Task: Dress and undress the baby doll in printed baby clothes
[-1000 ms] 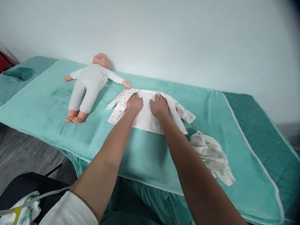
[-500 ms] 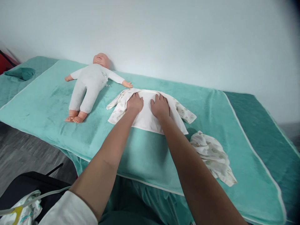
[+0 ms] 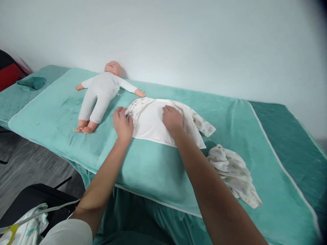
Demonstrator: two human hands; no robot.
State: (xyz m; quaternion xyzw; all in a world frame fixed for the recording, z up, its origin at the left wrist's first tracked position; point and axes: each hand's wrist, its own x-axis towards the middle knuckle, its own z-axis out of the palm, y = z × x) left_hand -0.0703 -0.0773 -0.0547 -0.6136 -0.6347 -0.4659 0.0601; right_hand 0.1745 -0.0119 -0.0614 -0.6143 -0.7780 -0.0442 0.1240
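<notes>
Baby shirt [image 3: 150,123] lies collar toward wall [image 3: 178,41]; left hand [image 3: 123,124] pinches its edge, right hand [image 3: 173,119] spread flat.

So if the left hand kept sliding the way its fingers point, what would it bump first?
The baby shirt's folded sleeve, which the left hand is touching at its edge. Past that, probably the doll's outstretched hand, though depth is hard to judge here.
</notes>
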